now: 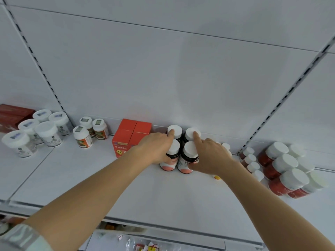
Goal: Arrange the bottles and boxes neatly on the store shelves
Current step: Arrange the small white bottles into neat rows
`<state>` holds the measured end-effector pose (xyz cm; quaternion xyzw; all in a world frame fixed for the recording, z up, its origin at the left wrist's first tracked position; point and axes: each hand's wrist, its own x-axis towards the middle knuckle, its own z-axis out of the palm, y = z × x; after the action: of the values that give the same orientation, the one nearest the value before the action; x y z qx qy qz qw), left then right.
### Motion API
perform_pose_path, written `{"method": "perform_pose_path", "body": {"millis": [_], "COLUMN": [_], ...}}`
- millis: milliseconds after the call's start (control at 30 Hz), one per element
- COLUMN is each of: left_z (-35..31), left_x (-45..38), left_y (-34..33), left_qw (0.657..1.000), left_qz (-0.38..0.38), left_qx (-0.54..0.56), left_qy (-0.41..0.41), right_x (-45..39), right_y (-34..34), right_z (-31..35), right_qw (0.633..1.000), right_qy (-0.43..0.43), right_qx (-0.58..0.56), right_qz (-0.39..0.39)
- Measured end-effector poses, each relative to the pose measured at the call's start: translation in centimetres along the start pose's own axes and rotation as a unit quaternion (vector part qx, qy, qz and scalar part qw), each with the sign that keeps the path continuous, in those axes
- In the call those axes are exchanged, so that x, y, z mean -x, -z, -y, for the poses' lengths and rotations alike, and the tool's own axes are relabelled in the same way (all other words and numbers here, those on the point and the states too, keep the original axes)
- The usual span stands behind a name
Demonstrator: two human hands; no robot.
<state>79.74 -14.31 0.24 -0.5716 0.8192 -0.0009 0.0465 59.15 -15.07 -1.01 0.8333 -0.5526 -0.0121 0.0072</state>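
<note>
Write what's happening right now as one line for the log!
left hand: grips front-left dark bottle | right hand: grips front-right dark bottle | index fingers touch rear caps | orange boxes beside

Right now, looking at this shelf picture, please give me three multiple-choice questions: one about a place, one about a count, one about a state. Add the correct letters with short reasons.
1. Where do the orange boxes stand relative to the dark bottles?
A. to their left
B. to their right
C. on top of them

2. How many dark bottles with white caps are in the group between the hands?
A. two
B. four
C. six

3. What is the left hand doing?
A. hanging free
B. holding a box
C. touching the dark bottles

Answers: 1 A, the boxes sit left of the group. 2 B, four white caps show, two by two. 3 C, its index finger lies on a rear cap, as with the right hand.
</note>
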Motion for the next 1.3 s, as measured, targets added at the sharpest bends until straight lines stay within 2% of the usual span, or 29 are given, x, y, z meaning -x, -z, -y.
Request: {"method": "perform_pose_path", "body": {"millis": [500, 733, 933, 1067, 1300], "left_z": [0.7, 0.7, -2.8, -5.3, -9.6], "left_x": [0.4, 0.8, 0.9, 0.5, -0.3], "left_y": [-0.2, 2.1, 3.3, 2.9, 2.1], "left_qw": [0.999, 0.992, 0.976, 0.973, 0.974], "left_qz": [-0.025, -0.1, -0.185, -0.178, -0.164], "left_qx": [0.03, 0.081, 0.095, 0.106, 0.104], "left_qy": [-0.002, 0.013, -0.063, -0.106, -0.12], "right_x": [0.7, 2.6, 5.1, 6.7, 8.5], "right_y": [0.5, 1.8, 2.9, 2.5, 2.0], "right_z": [0.3, -0.5, -1.6, -3.0, -6.6], "right_qw": [1.0, 0.998, 0.995, 0.994, 0.995], "right_qy": [-0.006, -0.014, -0.039, -0.06, -0.065], "right_qx": [-0.01, 0.008, 0.028, 0.044, 0.026], "right_qz": [-0.001, -0.057, -0.082, -0.086, -0.073]}}
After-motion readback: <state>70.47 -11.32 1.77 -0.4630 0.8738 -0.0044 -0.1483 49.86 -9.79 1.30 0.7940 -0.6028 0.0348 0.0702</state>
